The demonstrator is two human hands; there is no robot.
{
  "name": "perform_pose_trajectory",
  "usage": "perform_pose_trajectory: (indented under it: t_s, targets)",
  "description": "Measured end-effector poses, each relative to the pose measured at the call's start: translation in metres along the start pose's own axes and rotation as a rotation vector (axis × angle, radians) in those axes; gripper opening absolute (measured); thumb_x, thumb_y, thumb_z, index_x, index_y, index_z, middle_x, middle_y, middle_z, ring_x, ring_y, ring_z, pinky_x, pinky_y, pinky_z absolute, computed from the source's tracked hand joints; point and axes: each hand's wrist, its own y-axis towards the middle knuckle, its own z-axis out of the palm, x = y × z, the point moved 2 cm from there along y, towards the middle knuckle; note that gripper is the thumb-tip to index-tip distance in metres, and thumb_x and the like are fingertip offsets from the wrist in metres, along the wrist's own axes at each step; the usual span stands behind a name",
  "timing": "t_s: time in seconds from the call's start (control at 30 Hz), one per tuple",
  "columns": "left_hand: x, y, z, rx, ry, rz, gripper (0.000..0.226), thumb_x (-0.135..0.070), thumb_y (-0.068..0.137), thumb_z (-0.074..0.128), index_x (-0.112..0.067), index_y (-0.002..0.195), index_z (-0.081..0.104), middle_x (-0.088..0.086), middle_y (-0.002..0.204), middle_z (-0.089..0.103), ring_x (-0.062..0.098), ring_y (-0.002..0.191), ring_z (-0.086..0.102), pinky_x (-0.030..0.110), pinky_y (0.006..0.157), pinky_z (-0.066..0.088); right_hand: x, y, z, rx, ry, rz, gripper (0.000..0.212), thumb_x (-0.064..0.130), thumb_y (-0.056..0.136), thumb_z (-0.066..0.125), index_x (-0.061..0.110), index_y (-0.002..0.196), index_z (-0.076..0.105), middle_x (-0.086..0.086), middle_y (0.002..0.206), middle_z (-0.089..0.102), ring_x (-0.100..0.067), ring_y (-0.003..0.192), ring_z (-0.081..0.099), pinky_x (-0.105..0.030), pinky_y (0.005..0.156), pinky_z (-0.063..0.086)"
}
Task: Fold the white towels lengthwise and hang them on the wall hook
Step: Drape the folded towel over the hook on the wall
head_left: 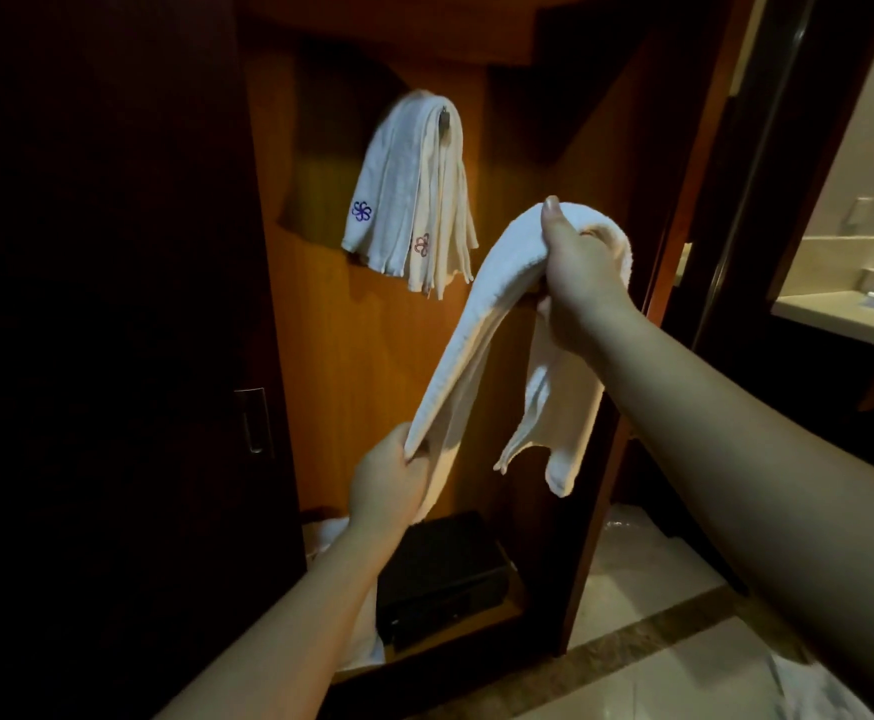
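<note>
Head view. Item: one long white terry towel (476, 324), folded into a narrow strip, held in the air in front of an open wooden wardrobe (352, 356). The right hand (575, 272) grips the upper part of the strip, thumb up and fingers curled round the cloth; a short end of the towel hangs down below this hand. The left hand (388, 480) grips the lower end, fingers closed on it. The two hands are well apart, right high and left low, with the towel stretched on a slant between them.

Item: bundle of folded white towels (409, 194) draped over a small dark metal wall hook (444, 122) on the wardrobe's back panel, ends hanging down. One bears a purple flower emblem (361, 211), another a pink one (422, 245).

Item: flat black box (440, 579) on the wardrobe floor, white cloth (331, 532) just beside it.

Item: pale table (840, 317) at the right edge, beyond a doorway. Pale tiled floor (648, 662) below.
</note>
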Motion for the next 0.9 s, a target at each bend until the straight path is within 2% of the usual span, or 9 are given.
perform_pose_trajectory:
  t_s: [0.17,0.27,0.3,0.4,0.53,0.63,0.77,0.83,0.9]
  targets:
    - [-0.011,-0.006,0.002,0.074,-0.241,-0.008,0.047,-0.043,0.096,0.057,-0.037,0.140,0.039,-0.026,0.127,0.049,-0.005,0.109,0.055,0.011,0.073,0.044,-0.002,0.000,0.009,-0.019,-0.040,-0.003,0.066,0.056,0.098,0.051,0.005,0.140,0.045,-0.011,0.127,0.058,-0.032,0.119,0.057,-0.055,0.096,0.055]
    - [-0.058,-0.014,-0.012,-0.155,-0.377,0.151,0.017,-0.052,0.094,0.045,-0.044,0.107,0.050,-0.024,0.104,0.056,-0.004,0.099,0.056,0.007,0.077,0.044,0.000,-0.001,0.018,0.013,-0.102,-0.022,0.068,0.059,0.097,0.048,0.005,0.137,0.050,-0.010,0.121,0.061,-0.032,0.114,0.060,-0.055,0.094,0.055]
    - [-0.075,-0.018,-0.014,-0.143,-0.469,0.189,0.020,-0.054,0.094,0.040,-0.041,0.101,0.054,-0.017,0.096,0.059,0.001,0.092,0.059,0.009,0.076,0.046,0.001,-0.001,0.021,0.023,-0.119,-0.025,0.068,0.060,0.097,0.047,0.004,0.135,0.052,-0.011,0.121,0.062,-0.033,0.113,0.061,-0.055,0.094,0.055]
    - [-0.116,-0.029,-0.013,0.032,-0.680,0.207,0.054,-0.067,0.091,0.032,-0.025,0.100,0.065,-0.006,0.092,0.068,0.007,0.090,0.065,0.015,0.076,0.050,0.008,0.001,0.029,0.036,-0.142,-0.045,0.060,0.061,0.097,0.046,0.008,0.124,0.058,-0.004,0.103,0.064,-0.028,0.100,0.064,-0.055,0.093,0.055]
    - [-0.144,-0.018,-0.001,0.236,-0.752,0.060,0.095,-0.093,0.073,0.017,-0.036,0.143,0.047,-0.014,0.141,0.053,0.002,0.129,0.049,0.029,0.107,0.038,0.022,0.002,0.042,0.023,-0.093,-0.023,0.067,0.061,0.096,0.048,0.007,0.134,0.055,0.006,0.088,0.054,-0.017,0.082,0.057,-0.052,0.091,0.056]
    - [-0.153,0.012,-0.009,0.255,-0.826,-0.073,0.103,-0.093,0.070,0.021,-0.035,0.154,0.032,-0.003,0.158,0.038,0.018,0.144,0.037,0.045,0.119,0.026,0.031,0.000,0.047,0.036,-0.038,-0.001,0.071,0.063,0.093,0.050,0.008,0.139,0.051,0.002,0.097,0.055,-0.028,0.101,0.060,-0.054,0.094,0.054]
    - [-0.158,0.044,-0.026,0.059,-0.940,-0.074,0.100,-0.093,0.072,0.034,-0.031,0.150,0.042,0.001,0.155,0.043,0.020,0.145,0.035,0.050,0.121,0.025,0.033,0.000,0.046,0.050,0.094,0.025,0.068,0.058,0.095,0.056,0.011,0.143,0.043,-0.005,0.117,0.057,-0.036,0.120,0.054,-0.057,0.093,0.055]
    - [-0.159,0.053,-0.029,0.085,-0.998,-0.063,0.102,-0.092,0.068,0.042,-0.031,0.150,0.042,0.001,0.155,0.043,0.020,0.146,0.033,0.052,0.121,0.024,0.031,0.001,0.044,0.048,0.099,0.016,0.069,0.055,0.096,0.055,0.010,0.146,0.039,-0.011,0.140,0.052,-0.037,0.130,0.050,-0.060,0.099,0.051]
    - [-0.156,0.061,-0.034,0.140,-1.015,-0.023,0.081,-0.087,0.072,0.046,-0.042,0.139,0.051,-0.005,0.145,0.054,0.022,0.145,0.036,0.047,0.119,0.029,0.028,0.003,0.039,0.029,0.043,-0.039,0.066,0.053,0.099,0.053,0.009,0.146,0.040,-0.009,0.140,0.051,-0.032,0.128,0.052,-0.056,0.101,0.051]
